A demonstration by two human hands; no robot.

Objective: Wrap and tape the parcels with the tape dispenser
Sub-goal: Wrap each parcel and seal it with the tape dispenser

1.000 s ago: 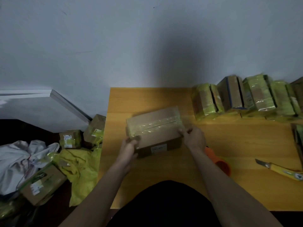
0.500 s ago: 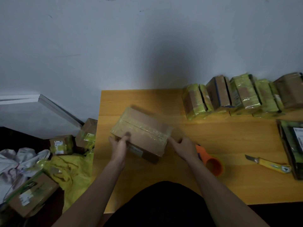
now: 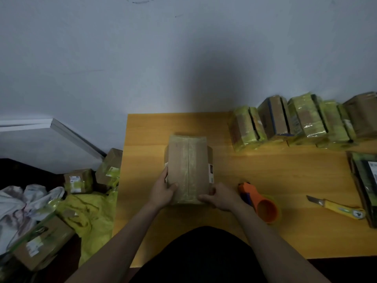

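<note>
The bench (image 3: 285, 180) is carrying a cardboard parcel (image 3: 188, 168) at its middle, long axis running twelve to six o'clock, with a tape strip down its top. It is looking stiff, fairly light, and slick where taped, so bare cardboard edges are probably giving the surest hold. The left hand (image 3: 163, 193) is gripping its seven o'clock corner, thumb on top; the right hand (image 3: 219, 198) is clasping the five o'clock corner. The tape dispenser (image 3: 258, 202) is lying free at four o'clock
</note>
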